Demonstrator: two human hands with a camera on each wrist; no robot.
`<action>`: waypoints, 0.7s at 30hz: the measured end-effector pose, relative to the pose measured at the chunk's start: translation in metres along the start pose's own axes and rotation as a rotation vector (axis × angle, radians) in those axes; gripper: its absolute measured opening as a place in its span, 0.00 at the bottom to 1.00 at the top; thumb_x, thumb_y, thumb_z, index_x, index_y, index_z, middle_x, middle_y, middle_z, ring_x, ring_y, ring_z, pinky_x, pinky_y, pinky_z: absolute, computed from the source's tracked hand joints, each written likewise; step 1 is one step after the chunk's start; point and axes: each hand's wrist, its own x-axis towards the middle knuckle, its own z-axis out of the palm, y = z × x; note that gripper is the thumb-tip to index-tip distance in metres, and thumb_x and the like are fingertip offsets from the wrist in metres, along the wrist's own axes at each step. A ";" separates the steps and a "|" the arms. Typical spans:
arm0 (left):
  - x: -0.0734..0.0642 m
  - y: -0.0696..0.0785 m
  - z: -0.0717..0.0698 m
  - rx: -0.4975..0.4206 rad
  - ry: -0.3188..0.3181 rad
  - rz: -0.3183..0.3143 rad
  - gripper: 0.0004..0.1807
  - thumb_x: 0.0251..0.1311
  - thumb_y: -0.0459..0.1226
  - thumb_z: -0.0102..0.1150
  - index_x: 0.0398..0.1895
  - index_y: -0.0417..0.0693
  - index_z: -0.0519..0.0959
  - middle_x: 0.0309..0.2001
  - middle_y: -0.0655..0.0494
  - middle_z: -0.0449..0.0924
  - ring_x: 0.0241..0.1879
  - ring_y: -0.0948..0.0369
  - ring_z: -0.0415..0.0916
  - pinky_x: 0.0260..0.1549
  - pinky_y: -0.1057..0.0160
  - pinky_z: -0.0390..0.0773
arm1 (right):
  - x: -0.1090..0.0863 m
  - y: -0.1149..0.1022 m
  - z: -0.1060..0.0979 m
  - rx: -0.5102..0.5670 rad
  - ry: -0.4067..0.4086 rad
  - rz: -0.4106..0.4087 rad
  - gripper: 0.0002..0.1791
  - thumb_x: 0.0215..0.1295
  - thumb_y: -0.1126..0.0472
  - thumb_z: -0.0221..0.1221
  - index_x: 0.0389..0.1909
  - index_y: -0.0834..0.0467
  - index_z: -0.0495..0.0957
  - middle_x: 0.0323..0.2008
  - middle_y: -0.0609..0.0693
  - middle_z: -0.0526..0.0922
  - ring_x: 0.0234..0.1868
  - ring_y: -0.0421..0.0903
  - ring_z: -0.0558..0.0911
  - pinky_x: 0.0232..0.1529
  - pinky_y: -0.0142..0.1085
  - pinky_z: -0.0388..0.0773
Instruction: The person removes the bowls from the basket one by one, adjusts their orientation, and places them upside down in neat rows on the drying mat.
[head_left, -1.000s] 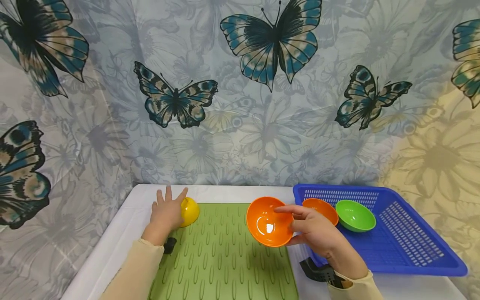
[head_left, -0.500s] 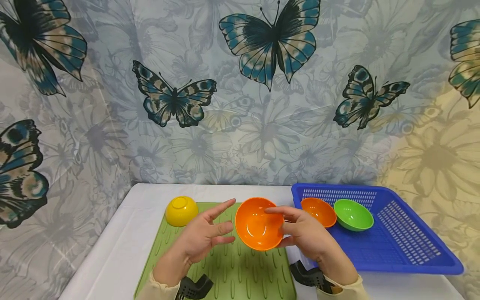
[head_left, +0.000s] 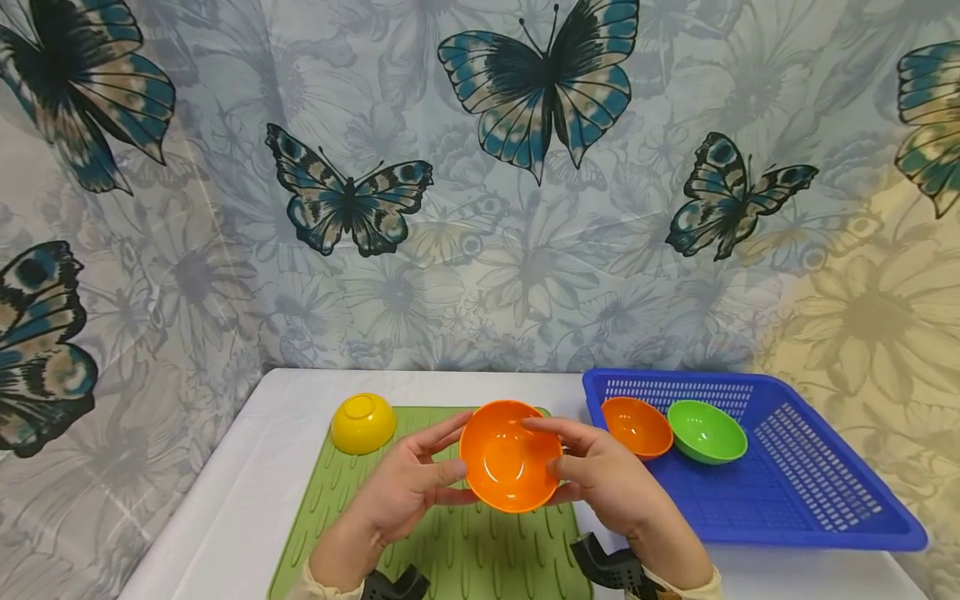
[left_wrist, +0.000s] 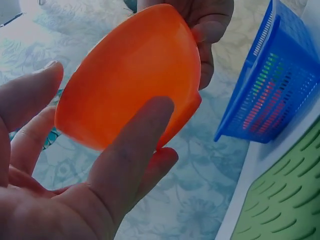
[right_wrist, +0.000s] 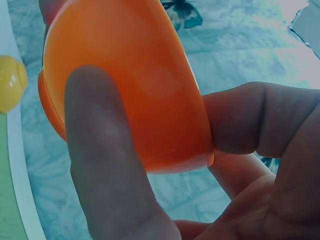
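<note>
Orange bowl (head_left: 504,454) in both hands (head_left: 401,483) (head_left: 611,479); 2 bowls (head_left: 637,427) (head_left: 707,432) in basket (head_left: 787,504)

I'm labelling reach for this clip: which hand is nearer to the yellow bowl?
Left. The left hand is to the right of the yellow bowl and closer to the person; the right hand is farther right, on the other side of the held orange bowl.

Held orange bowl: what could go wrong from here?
1. The held orange bowl looks smooth and glossy; it might slip from left grip and right grip onto the green mat below.
2. Rightward, it could knock the blue basket.
3. Leftward, it could bump the upturned yellow bowl.
</note>
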 end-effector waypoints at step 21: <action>0.001 0.000 -0.003 0.189 0.062 0.035 0.37 0.56 0.26 0.60 0.69 0.53 0.63 0.70 0.47 0.52 0.56 0.44 0.68 0.44 0.47 0.75 | 0.000 -0.006 0.004 -0.126 0.195 -0.092 0.26 0.64 0.64 0.57 0.64 0.54 0.68 0.59 0.60 0.68 0.52 0.57 0.74 0.42 0.48 0.78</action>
